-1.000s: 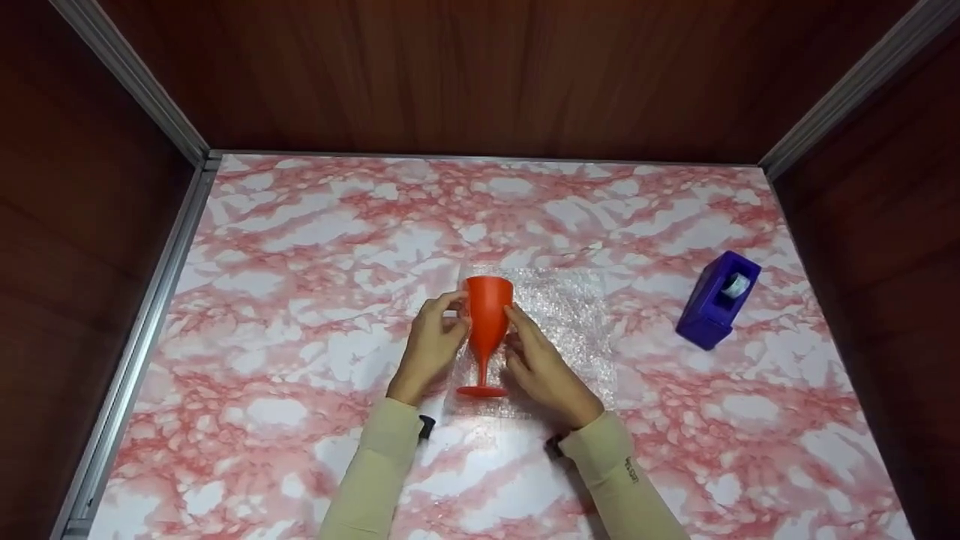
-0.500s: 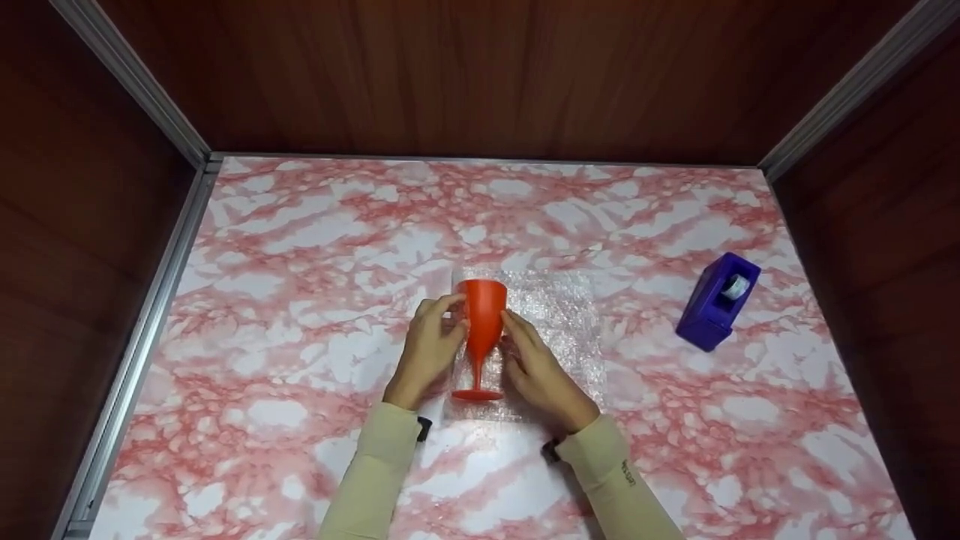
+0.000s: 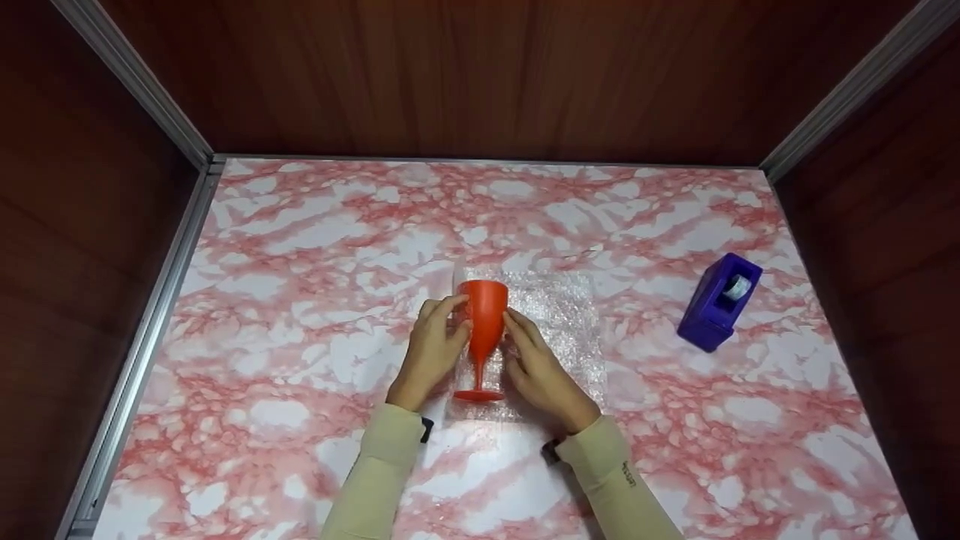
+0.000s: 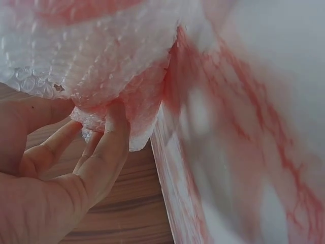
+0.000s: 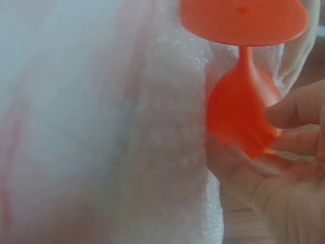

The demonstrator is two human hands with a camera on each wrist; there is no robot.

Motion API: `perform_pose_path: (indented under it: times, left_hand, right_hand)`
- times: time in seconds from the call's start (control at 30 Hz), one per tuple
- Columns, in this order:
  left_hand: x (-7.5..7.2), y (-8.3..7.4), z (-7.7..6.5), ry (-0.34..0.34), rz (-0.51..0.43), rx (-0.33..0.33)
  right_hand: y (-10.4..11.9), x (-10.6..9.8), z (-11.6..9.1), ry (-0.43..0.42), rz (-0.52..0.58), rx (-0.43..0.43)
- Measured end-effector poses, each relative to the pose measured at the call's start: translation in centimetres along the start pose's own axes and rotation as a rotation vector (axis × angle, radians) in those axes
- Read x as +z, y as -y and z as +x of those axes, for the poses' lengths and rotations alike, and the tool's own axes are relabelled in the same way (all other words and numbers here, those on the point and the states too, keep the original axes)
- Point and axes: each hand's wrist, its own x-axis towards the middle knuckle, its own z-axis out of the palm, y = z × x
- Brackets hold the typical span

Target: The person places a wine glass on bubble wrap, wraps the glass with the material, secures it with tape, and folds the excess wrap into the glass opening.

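Observation:
An orange plastic goblet lies on its side along the left part of a clear bubble wrap sheet, its rim away from me and its foot toward me. My left hand pinches the sheet's left edge close against the bowl. In the left wrist view, thumb and fingers grip a fold of the bubble wrap. My right hand holds the bowl from the right. The right wrist view has its thumb and fingers curled about the goblet bowl, below the round foot.
A purple tape dispenser with a roll of tape stands on the right side of the pink-and-white marbled table. Dark wood panels with metal edging enclose the back and sides.
The goblet, the sheet and both hands have shifted slightly left and toward me. Over the last half second they have stayed almost still.

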Motion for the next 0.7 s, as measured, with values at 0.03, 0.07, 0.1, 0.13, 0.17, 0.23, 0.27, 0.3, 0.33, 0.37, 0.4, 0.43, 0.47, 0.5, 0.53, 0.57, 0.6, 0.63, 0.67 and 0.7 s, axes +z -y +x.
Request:
perform_pose_path:
  times: [0.03,0.07,0.1,0.13,0.17,0.23,0.27,0.3,0.33,0.37,0.4,0.43,0.47,0.5,0.53,0.57,0.6,0.63,0.67,0.7]
  left_hand:
    - [0.0,0.0,0.0,0.001,0.001,0.0]
    - [0.0,0.0,0.0,0.003,0.0,-0.002]
    - [0.1,0.0,0.1,0.006,0.0,-0.004]
    - [0.1,0.0,0.1,0.009,0.001,-0.006]
    - [0.1,-0.1,0.1,0.013,0.0,-0.008]
    - [0.2,-0.1,0.1,0.02,-0.002,-0.01]
    - [0.3,-0.1,0.1,0.022,-0.002,-0.01]
    - [0.3,-0.1,0.1,0.025,-0.003,-0.008]
    - [0.3,-0.1,0.1,0.027,-0.006,-0.006]
    - [0.4,-0.2,0.1,0.028,-0.005,-0.003]
    - [0.4,-0.2,0.1,0.028,-0.004,0.0]
    - [0.4,-0.2,0.1,0.027,-0.001,0.004]
    - [0.4,-0.2,0.1,0.026,0.004,0.01]
    - [0.5,-0.2,0.1,0.024,0.009,0.016]
    - [0.5,-0.2,0.1,0.022,0.016,0.023]
    - [0.5,-0.2,0.1,0.02,0.025,0.029]
    - [0.6,-0.2,0.1,0.018,0.032,0.035]
    - [0.6,-0.2,0.1,0.016,0.04,0.042]
    - [0.6,-0.2,0.1,0.015,0.046,0.045]
    - [0.6,-0.2,0.1,0.015,0.051,0.048]
  right_hand:
    - [0.1,-0.1,0.0,0.007,0.011,0.007]
    - [0.1,-0.2,0.0,0.017,0.023,0.021]
    - [0.2,-0.2,0.0,0.027,0.035,0.03]
    - [0.2,-0.3,0.0,0.036,0.045,0.039]
    - [0.3,-0.3,0.0,0.048,0.056,0.049]
    - [0.4,-0.4,0.0,0.066,0.061,0.062]
    - [0.4,-0.5,0.0,0.073,0.058,0.07]
    - [0.5,-0.6,-0.1,0.077,0.052,0.072]
    - [0.5,-0.6,-0.1,0.079,0.039,0.077]
    - [0.6,-0.7,-0.1,0.082,0.025,0.082]
    - [0.7,-0.8,-0.1,0.084,0.009,0.084]
    - [0.7,-0.9,-0.1,0.087,-0.007,0.086]
    - [0.7,-1.0,-0.1,0.09,-0.022,0.09]
    - [0.8,-1.1,-0.1,0.093,-0.039,0.093]
    - [0.8,-1.2,-0.1,0.095,-0.05,0.092]
    - [0.8,-1.3,-0.1,0.1,-0.055,0.093]
    - [0.8,-1.3,-0.1,0.103,-0.057,0.091]
    - [0.8,-1.4,-0.2,0.104,-0.057,0.092]
    - [0.7,-1.4,-0.2,0.103,-0.058,0.091]
    - [0.7,-1.4,-0.2,0.102,-0.06,0.087]
